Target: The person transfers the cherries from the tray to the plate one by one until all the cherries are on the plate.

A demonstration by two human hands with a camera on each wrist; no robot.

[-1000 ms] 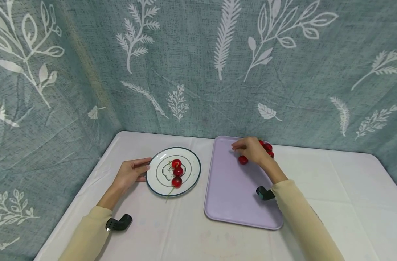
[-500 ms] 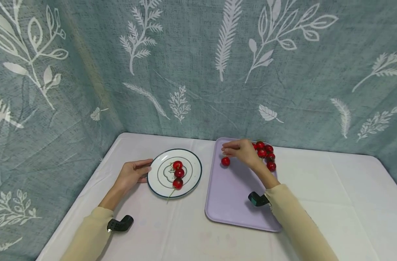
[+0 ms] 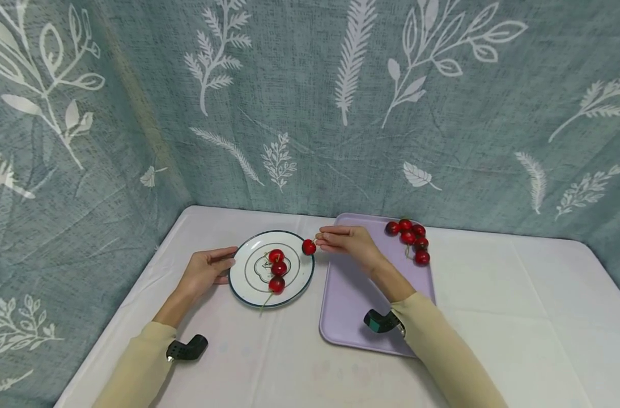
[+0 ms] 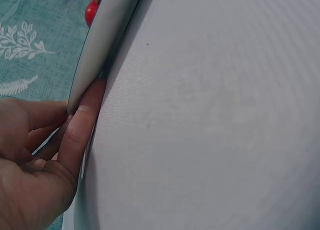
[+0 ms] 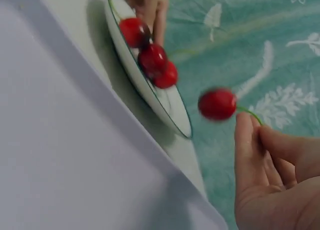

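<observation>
My left hand (image 3: 204, 272) grips the left rim of a white plate (image 3: 249, 292) with a dark blue edge; in the left wrist view its fingers (image 4: 82, 125) reach under the rim. Three red cherries lie in a line on the plate, the middle cherry (image 3: 279, 268) between the other two. My right hand (image 3: 352, 245) pinches a cherry by its green stem, and that cherry (image 3: 309, 247) hangs by the plate's right rim in the head view. In the right wrist view the stem (image 5: 250, 113) runs between thumb and fingertips, with the fruit off to one side.
A lilac tray (image 3: 345, 317) stands right of the plate, under my right forearm. Several more cherries (image 3: 407, 237) cluster in its far right corner. White cloth (image 3: 519, 317) covers the table, and a teal leaf-patterned curtain (image 3: 310, 141) hangs behind it.
My right hand has moved left from over the tray to the plate's right side, carrying the cherry by its stem. The left hand and plate have stayed in place.
</observation>
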